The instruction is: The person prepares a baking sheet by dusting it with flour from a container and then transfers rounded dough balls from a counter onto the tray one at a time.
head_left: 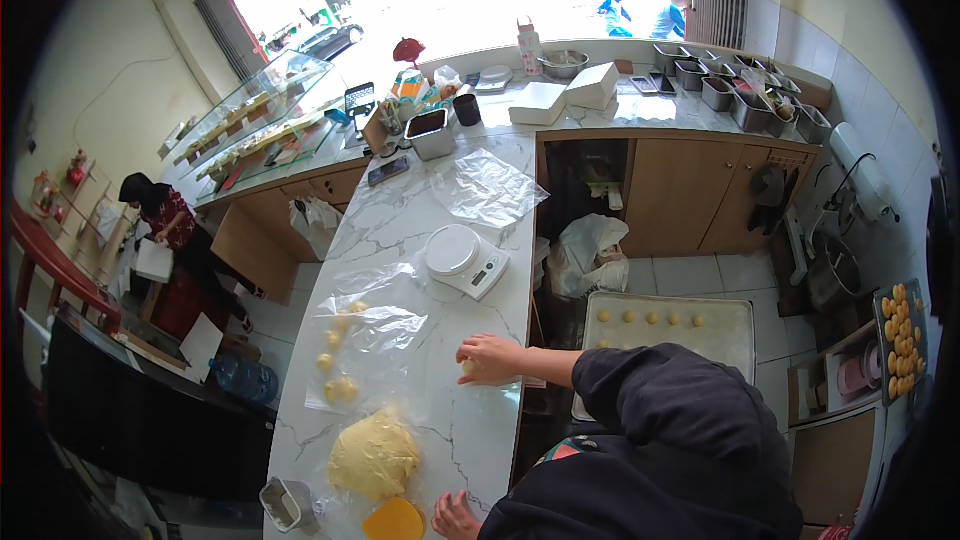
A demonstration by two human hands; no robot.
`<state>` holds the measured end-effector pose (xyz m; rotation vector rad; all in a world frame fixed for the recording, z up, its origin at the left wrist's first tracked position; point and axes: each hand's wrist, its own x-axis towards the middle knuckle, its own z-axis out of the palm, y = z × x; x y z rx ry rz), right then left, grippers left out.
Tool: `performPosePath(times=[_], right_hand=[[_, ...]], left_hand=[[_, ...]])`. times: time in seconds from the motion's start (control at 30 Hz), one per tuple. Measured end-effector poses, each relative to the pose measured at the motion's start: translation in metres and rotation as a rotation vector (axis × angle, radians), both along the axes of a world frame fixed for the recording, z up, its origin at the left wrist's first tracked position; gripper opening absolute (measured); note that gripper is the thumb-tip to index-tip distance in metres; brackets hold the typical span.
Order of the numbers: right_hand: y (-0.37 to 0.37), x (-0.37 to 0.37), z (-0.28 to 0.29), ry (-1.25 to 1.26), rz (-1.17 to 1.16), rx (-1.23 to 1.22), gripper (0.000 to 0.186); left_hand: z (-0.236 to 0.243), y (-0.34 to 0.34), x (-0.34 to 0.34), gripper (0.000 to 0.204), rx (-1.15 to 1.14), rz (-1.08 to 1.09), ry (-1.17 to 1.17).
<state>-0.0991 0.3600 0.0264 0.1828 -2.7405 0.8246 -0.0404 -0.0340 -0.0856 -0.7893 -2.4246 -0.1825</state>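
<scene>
Right hand (492, 358) curled round a small dough ball (469, 367), at the near side of the counter (480, 315). Left hand (456, 517) beside a yellow scraper (394, 520) — whether it grips anything, cannot tell. Large dough mass (375, 453) lies between that hand and a clear plastic sheet (390, 335) with dough pieces (341, 389). White scale (466, 260) stands beyond the right hand. Tray (715, 342) of dough balls, low beside the counter — partly hidden by the dark sleeve (660, 390).

Dark top (670, 440) with colourful print (566, 451)
</scene>
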Motion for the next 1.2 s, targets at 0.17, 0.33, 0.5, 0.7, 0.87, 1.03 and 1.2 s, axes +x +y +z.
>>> performPosePath(times=[0.17,0.33,0.5,0.7,0.87,1.03,1.2], right_hand=[[-0.025,-0.01,-0.013,-0.082,0.004,-0.693,0.02],[-0.002,0.011,-0.019,-0.142,0.277,-0.405,0.013],[0.005,-0.036,-0.02,0.053,0.041,-0.075,0.011],[-0.038,-0.012,-0.02,-0.009,0.157,-0.242,0.012],[0.012,-0.008,-0.014,-0.031,0.119,-0.164,0.012],[-0.007,-0.039,-0.033,0.109,-0.068,-0.093,0.013],[-0.044,0.01,-0.01,0.145,-0.062,-0.282,0.026]], left_hand=[[0.0,0.009,0.005,0.019,0.007,0.006,-0.016],[-0.008,-0.009,-0.001,0.02,-0.015,0.007,-0.042],[-0.001,0.007,0.005,0.022,0.01,-0.02,-0.074],[-0.002,-0.007,0.003,0.022,-0.026,0.022,-0.035],[-0.006,-0.007,0.006,0.021,-0.022,0.034,-0.07],[0.001,0.006,0.001,0.022,-0.007,-0.023,-0.031],[-0.028,-0.038,-0.016,0.022,-0.037,-0.01,-0.017]])
